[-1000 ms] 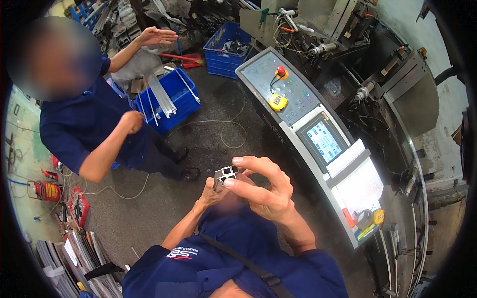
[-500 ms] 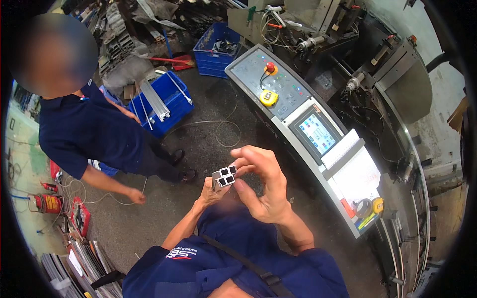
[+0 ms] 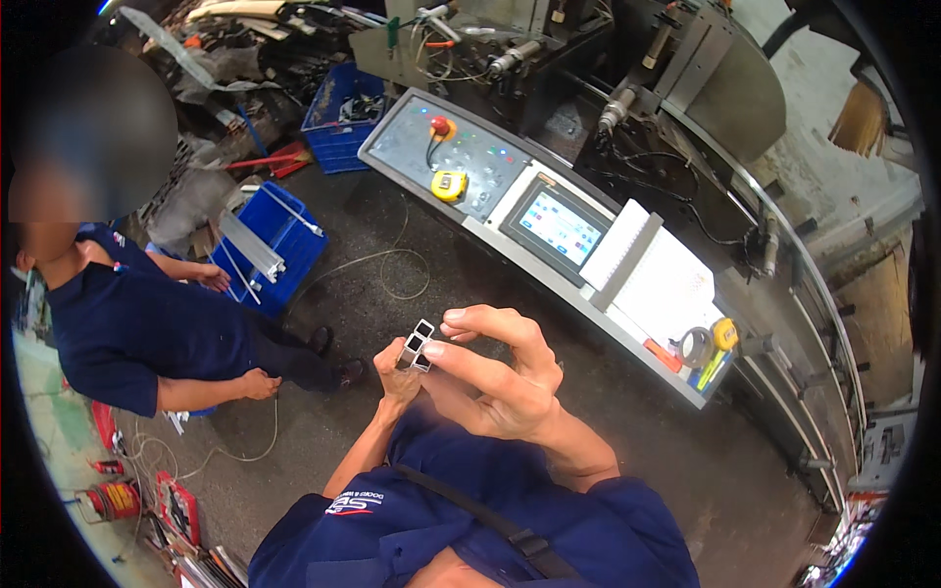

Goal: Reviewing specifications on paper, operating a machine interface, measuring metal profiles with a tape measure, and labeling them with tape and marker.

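**Hollow metal profile [image 3: 418, 343] in the left hand [image 3: 397, 378], short of the control console [image 3: 487, 180]**

The profile is on the person's side of the console, apart from it, with its end turned up to show square hollow cells in pale walls. The left hand is closed around it from below. The right hand [image 3: 515, 387], nearer the console, has its fingers bent and spread, not wrapped around anything; one fingertip overlaps the profile's end, and whether it presses there I cannot tell.

Two blue containers lie to the left of the console. The scrap bin [image 3: 331, 150], just beside the console's far left end, holds a jumble of small dark and light pieces. The bar bin [image 3: 297, 271], farther left of the console and nearer the person, has a wide grey bar [image 3: 253, 247] and thinner pale strips slanting across it, their ends at the rim. A co-worker [image 3: 167, 323] stands well left of the console, one hand near the bar bin.

Well off to the console's left, toward the person, sits a red case [image 3: 177, 510]; its contents are too small to tell. On the console itself are a yellow tape measure [image 3: 449, 185], a screen [image 3: 554, 223] and white papers [image 3: 667, 284].
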Motion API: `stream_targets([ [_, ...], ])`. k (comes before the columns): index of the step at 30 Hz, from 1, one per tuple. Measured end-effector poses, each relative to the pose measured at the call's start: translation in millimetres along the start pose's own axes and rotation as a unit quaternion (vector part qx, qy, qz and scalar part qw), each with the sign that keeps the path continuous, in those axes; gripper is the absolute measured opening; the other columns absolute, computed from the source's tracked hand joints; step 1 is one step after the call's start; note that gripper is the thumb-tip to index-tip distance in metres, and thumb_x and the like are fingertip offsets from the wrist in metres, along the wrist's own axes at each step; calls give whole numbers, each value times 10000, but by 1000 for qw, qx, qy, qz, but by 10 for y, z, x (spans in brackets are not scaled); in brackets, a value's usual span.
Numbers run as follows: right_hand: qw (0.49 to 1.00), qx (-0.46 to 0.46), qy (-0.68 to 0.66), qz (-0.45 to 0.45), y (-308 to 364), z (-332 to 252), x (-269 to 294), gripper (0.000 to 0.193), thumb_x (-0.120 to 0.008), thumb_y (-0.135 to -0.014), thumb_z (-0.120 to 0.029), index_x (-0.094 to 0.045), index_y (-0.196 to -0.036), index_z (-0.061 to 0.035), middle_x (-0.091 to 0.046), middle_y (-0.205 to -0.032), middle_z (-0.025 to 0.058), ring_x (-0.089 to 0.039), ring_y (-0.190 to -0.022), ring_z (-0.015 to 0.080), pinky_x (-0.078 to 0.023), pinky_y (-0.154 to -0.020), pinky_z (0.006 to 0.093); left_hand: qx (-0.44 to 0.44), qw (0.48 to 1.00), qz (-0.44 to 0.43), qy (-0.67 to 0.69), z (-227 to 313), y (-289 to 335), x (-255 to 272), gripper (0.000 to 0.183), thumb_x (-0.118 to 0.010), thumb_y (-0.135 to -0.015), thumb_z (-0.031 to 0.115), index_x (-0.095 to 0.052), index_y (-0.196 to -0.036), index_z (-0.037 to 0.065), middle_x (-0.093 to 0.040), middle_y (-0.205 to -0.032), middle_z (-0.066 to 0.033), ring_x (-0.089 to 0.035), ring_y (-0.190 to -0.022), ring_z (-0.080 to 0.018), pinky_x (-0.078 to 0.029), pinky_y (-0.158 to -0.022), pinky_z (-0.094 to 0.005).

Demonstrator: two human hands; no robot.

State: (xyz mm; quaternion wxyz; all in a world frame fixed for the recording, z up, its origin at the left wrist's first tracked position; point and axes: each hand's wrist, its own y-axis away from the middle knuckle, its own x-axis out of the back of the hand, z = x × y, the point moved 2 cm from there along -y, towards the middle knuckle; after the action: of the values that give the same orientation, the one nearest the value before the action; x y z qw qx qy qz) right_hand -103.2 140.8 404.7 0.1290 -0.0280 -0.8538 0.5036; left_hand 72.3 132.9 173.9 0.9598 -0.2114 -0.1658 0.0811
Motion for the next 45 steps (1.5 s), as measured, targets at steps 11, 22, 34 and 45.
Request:
stream_targets([
  [11,1000,-11,16,13,-30,-20,148,394,-841,-657,52,-705,-1011,-53,-652,-998,134,-666,-758,195,-572,-641,283,-37,986,139,-82,-129,-68,-49,327,-698,-798,-33,-406,-669,39,-439,-555,-59,-436,-497,-147,-370,-483,-310],
  [22,976,-154,73,-138,-152,96,371,231,-807,-727,-17,-683,-921,-42,-575,-894,63,-614,-719,194,-513,-624,313,-54,963,178,-195,-305,-18,193,399,-706,-917,34,-401,-661,28,-410,-561,-90,-389,-472,-205,-326,-473,-368],
  [34,963,-253,-41,-88,175,577,291,204,-797,-791,-12,-662,-942,-36,-624,-960,46,-634,-827,152,-528,-702,295,-60,957,103,-266,-379,43,378,323,-708,-907,72,-481,-683,15,-475,-583,-139,-495,-481,-279,-381,-487,-381],
  [45,909,-381,-166,-23,545,769,9,462,-847,-769,-40,-621,-1172,-31,-627,-1065,62,-660,-875,118,-555,-733,256,18,986,-96,-135,-469,228,339,180,-724,-841,52,-570,-759,9,-466,-579,-90,-444,-480,-178,-377,-483,-321],
])
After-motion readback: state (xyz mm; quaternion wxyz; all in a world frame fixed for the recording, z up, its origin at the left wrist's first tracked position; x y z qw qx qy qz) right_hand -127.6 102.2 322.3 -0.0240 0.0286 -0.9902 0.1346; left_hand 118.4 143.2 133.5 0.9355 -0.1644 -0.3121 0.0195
